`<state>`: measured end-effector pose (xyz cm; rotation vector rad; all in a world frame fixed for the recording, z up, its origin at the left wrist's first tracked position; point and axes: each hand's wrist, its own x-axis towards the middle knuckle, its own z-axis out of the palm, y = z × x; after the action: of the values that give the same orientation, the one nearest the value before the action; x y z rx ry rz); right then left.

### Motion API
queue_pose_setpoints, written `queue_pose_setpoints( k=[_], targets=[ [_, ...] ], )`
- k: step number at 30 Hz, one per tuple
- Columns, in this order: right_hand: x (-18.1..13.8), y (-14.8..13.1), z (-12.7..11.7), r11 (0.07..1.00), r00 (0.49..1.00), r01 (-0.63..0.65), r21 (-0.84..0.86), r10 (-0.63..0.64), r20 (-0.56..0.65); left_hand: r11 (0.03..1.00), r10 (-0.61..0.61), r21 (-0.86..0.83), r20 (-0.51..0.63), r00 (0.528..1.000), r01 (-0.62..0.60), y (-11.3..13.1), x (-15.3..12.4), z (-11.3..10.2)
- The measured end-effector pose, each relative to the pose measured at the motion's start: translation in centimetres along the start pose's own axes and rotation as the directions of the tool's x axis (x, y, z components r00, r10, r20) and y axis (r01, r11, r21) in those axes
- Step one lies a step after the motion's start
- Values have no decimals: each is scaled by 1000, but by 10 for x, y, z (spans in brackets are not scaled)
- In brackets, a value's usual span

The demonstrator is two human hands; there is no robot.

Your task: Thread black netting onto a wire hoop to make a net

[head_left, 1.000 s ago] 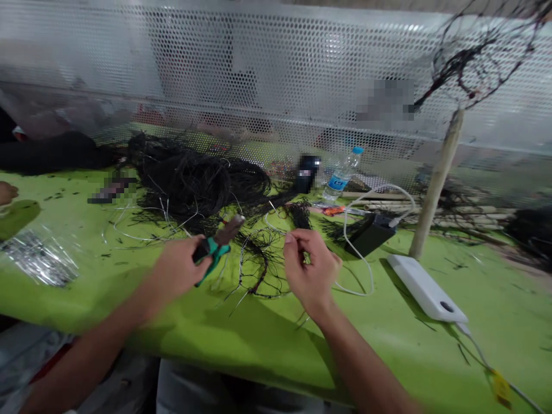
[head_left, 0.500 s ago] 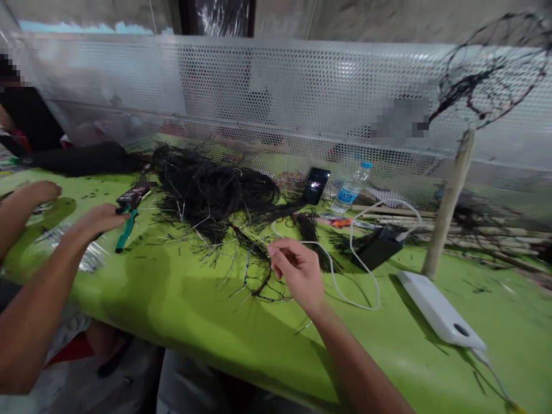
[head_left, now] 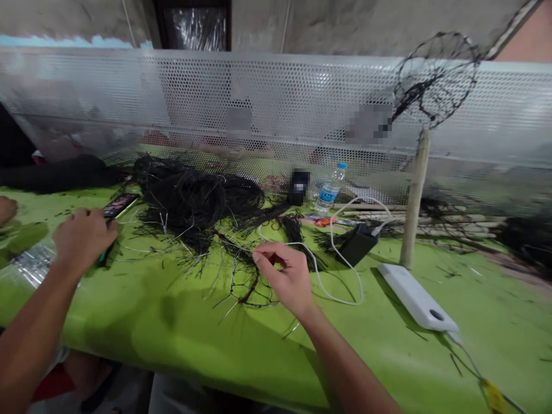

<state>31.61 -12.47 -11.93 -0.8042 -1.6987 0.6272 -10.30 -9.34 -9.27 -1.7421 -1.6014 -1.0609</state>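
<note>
My left hand point(head_left: 81, 236) lies far left on the green table point(head_left: 181, 328), its fingers curled over green-handled pliers point(head_left: 102, 256) that are mostly hidden beneath it. A phone point(head_left: 118, 204) lies just beyond its knuckles. My right hand point(head_left: 284, 276) is at the centre, thumb and fingers pinched on a thin pale wire beside a small black wire frame point(head_left: 245, 282). A big tangle of black wire point(head_left: 194, 195) sits behind both hands.
A perforated metal screen point(head_left: 259, 109) closes the back. To the right are a water bottle point(head_left: 328, 192), a black charger point(head_left: 357, 241) with a white cable, a white power bank point(head_left: 414, 296) and a wooden post point(head_left: 413, 195) topped by a wire ball point(head_left: 435, 75). Another person's hand point(head_left: 6, 208) shows at the left edge.
My left hand carried the pliers from the centre out to the left and lowered them to the table near the phone. My right hand stayed pinched at the wire frame.
</note>
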Motion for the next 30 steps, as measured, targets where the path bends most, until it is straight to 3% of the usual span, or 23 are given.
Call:
queue_pose_setpoints(
  k=[2,5,6,8,11,17,23,30],
  targets=[
    [0,1,0,1000,1000,16,-26,-16,14,995,104,7,-91,990,-104,36,-4,0],
    [0,4,0,997,999,40,-68,-38,30,940,324,-72,-109,940,-333,109,-10,-1],
    [1,5,-1,995,998,49,-81,-47,35,891,427,-121,-110,898,-438,134,-12,0],
    [2,6,-2,992,997,71,-105,-67,45,736,622,-212,-161,766,-643,178,-14,4],
    [4,8,-4,985,994,102,-139,-95,56,673,672,-301,-135,728,-676,212,-14,18],
    [5,12,-5,976,992,120,-183,-113,51,690,603,-422,-115,790,-588,206,-21,41],
    [3,12,-2,965,991,129,-230,-116,69,703,570,-476,-66,819,-528,202,-29,43],
    [-10,12,16,920,982,177,-348,-188,1,737,505,-477,-84,859,-479,203,-39,42]
  ],
)
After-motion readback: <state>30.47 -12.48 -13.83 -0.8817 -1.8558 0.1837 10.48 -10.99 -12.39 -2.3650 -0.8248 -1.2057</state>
